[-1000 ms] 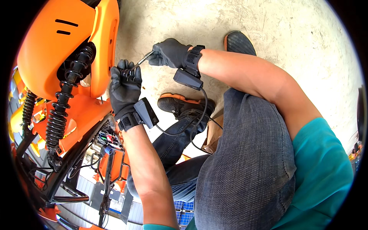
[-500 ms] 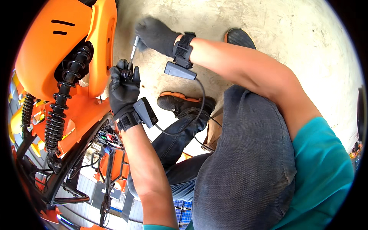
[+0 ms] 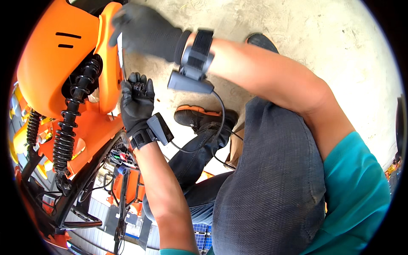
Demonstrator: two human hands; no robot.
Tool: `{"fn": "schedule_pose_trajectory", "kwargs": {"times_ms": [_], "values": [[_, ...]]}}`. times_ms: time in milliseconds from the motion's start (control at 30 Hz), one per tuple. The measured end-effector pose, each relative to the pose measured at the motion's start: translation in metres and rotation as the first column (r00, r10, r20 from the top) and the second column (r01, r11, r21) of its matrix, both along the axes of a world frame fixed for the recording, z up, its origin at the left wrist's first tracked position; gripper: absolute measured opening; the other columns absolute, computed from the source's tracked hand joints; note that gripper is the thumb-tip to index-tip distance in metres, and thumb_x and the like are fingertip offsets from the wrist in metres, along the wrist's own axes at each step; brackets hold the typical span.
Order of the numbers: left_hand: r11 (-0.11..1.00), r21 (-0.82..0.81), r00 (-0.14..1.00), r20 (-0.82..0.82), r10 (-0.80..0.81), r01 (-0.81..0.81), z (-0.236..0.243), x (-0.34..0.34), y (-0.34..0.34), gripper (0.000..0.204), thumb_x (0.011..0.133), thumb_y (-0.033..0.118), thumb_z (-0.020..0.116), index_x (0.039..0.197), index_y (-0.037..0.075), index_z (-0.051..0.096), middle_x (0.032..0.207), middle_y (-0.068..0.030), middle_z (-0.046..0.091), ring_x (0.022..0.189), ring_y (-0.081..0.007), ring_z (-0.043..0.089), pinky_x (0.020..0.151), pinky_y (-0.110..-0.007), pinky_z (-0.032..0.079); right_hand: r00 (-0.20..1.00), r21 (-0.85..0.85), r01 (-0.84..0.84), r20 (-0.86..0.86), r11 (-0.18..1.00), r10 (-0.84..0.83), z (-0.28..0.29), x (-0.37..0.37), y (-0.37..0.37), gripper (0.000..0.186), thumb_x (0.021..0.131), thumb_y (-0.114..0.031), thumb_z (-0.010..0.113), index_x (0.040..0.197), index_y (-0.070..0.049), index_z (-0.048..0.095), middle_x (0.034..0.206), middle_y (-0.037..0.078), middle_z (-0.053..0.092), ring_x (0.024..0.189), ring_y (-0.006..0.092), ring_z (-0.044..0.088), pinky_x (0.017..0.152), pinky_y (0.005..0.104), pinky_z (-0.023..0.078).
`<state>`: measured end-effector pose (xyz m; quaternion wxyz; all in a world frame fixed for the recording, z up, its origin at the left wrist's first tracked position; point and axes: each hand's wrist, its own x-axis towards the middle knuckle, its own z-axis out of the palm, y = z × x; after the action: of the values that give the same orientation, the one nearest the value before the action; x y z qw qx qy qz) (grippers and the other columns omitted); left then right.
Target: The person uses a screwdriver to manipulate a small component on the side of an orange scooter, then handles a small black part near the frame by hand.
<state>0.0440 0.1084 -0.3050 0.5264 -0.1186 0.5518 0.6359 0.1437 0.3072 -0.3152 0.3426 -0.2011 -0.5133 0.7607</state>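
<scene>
At the orange body panel (image 3: 109,55), my right hand (image 3: 148,34), gloved in black, is closed around a slim pale metal tool (image 3: 120,51). Its thin shaft points down toward my left fingertips; motion smears the fingers and the tool's exact kind is unclear. Below it my left hand (image 3: 138,104), also gloved, is turned palm up with curled fingers around a small black part (image 3: 139,87). That part is largely hidden by the fingers. The tool's lower end lies close to the left fingers; whether they touch cannot be seen.
A black coil-spring shock absorber (image 3: 68,131) stands left of my hands, above a black tubular frame (image 3: 78,223). Strapped wrist devices (image 3: 190,81) trail a cable (image 3: 223,114) across my legs. A dark shoe (image 3: 193,117) rests on the pale floor (image 3: 323,55).
My right hand has swung left and closer to the orange panel, carrying the metal tool with it. The tool now leans the other way. My left hand has stayed nearly in place.
</scene>
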Motion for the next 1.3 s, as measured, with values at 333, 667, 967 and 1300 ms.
{"fn": "schedule_pose_trajectory", "kwargs": {"times_ms": [333, 667, 967, 1300], "values": [[0.997, 0.068, 1.0, -0.006, 0.019, -0.019, 0.003, 0.001, 0.002, 0.008, 0.083, 0.024, 0.062, 0.082, 0.017, 0.058, 0.105, -0.0002, 0.061, 0.103, -0.0224, 0.055, 0.094, -0.044, 0.043, 0.974, -0.898, -0.065, 0.039, 0.435, 0.225, -0.085, 0.027, -0.047, 0.023, 0.093, -0.013, 0.041, 0.096, 0.009, 0.05, 0.1, 0.025, 0.061, 0.079, 0.0238, 0.063, 0.074, 0.0329, 0.056], [0.995, 0.072, 0.997, -0.026, 0.075, -0.073, 0.005, 0.004, 0.005, 0.005, 0.085, 0.02, 0.058, 0.083, 0.016, 0.058, 0.103, -0.0011, 0.062, 0.102, -0.0233, 0.055, 0.093, -0.047, 0.043, 0.956, -0.74, -0.152, 0.058, 0.655, 0.287, -0.135, 0.004, -0.084, 0.022, 0.091, -0.008, 0.042, 0.097, 0.011, 0.049, 0.098, 0.024, 0.058, 0.077, 0.0244, 0.062, 0.068, 0.035, 0.058], [0.99, 0.022, 0.989, -0.049, 0.143, -0.142, 0.005, 0.009, 0.008, 0.01, 0.087, 0.026, 0.058, 0.087, 0.016, 0.06, 0.103, -0.0015, 0.063, 0.101, -0.0233, 0.056, 0.092, -0.046, 0.043, 0.956, -0.873, -0.123, 0.023, 0.472, 0.292, -0.091, 0.02, -0.065, 0.02, 0.09, -0.007, 0.043, 0.094, 0.011, 0.051, 0.097, 0.024, 0.058, 0.078, 0.0255, 0.063, 0.07, 0.0347, 0.059], [0.989, 0.116, 0.996, 0.015, 0.086, -0.087, -0.003, 0.0, -0.002, 0.022, 0.088, 0.03, 0.056, 0.101, 0.012, 0.061, 0.104, -0.0031, 0.063, 0.104, -0.0252, 0.056, 0.096, -0.048, 0.04, 0.785, 0.28, -0.558, 0.482, 0.781, 0.388, -0.103, 0.027, -0.072, 0.018, 0.09, -0.005, 0.046, 0.092, 0.011, 0.054, 0.099, 0.022, 0.059, 0.081, 0.0248, 0.063, 0.072, 0.0329, 0.059]]}}
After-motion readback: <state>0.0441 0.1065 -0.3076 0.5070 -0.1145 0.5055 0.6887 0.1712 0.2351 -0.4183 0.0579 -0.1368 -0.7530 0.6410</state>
